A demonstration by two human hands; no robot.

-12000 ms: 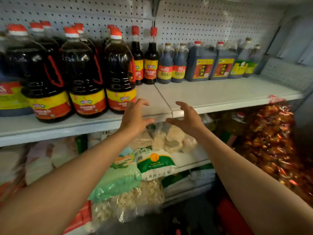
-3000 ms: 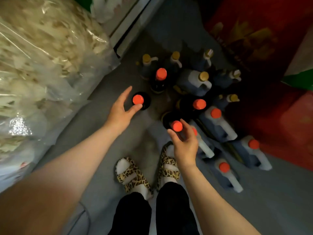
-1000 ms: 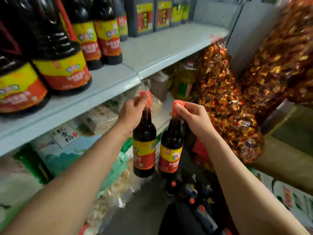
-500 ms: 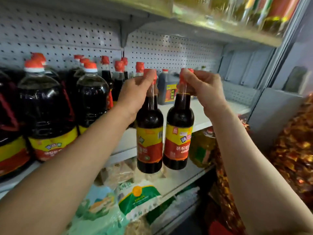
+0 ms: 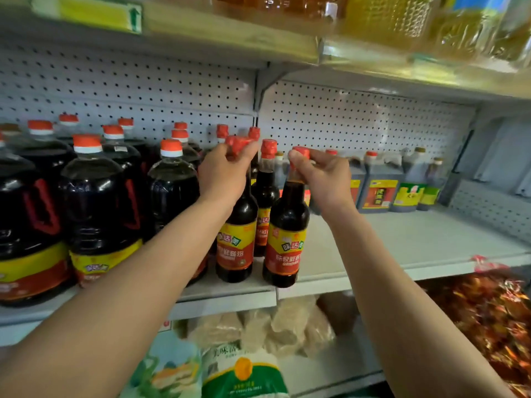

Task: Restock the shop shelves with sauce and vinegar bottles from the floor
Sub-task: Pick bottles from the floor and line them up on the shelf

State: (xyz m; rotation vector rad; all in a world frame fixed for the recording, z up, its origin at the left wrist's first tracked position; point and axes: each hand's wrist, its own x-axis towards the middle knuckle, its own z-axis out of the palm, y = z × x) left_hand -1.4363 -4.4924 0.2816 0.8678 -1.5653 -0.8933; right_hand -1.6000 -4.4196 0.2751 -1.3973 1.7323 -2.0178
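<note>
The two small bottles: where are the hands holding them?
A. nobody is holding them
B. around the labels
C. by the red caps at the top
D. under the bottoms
C: the left hand and right hand each pinch a red cap, with the left bottle and right bottle hanging below.

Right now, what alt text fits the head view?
Left hand and right hand each grip a small dark sauce bottle by its red-capped neck, left bottle and right bottle at the front edge of the grey shelf, beside large soy jugs.
</note>
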